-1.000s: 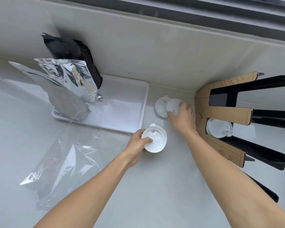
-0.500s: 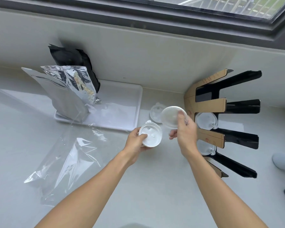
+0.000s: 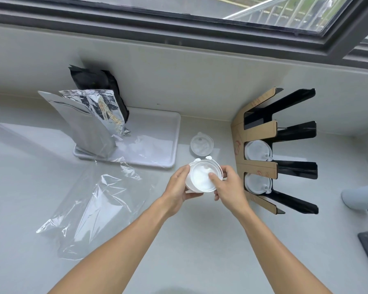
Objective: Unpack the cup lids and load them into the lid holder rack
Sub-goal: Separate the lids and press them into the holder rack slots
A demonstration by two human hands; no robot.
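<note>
Left hand: the left hand (image 3: 179, 187) cups a short stack of white cup lids (image 3: 202, 177) from the side and beneath, fingers curled round it
Right hand: the right hand (image 3: 225, 187) pinches the top lid, thumb on its face; both hands hold the stack above the counter (image 3: 200, 240)
Stray lid: one clear lid (image 3: 201, 144) lies on the counter beside the white tray (image 3: 170, 145); easily forgotten
Rack: the lid holder rack (image 3: 261, 166) has lids in two slots, its upper slot bare
Risk: thin lids nest loosely; a skewed press could fan the stack and spill lids; tabs may snag on the cardboard dividers
</note>
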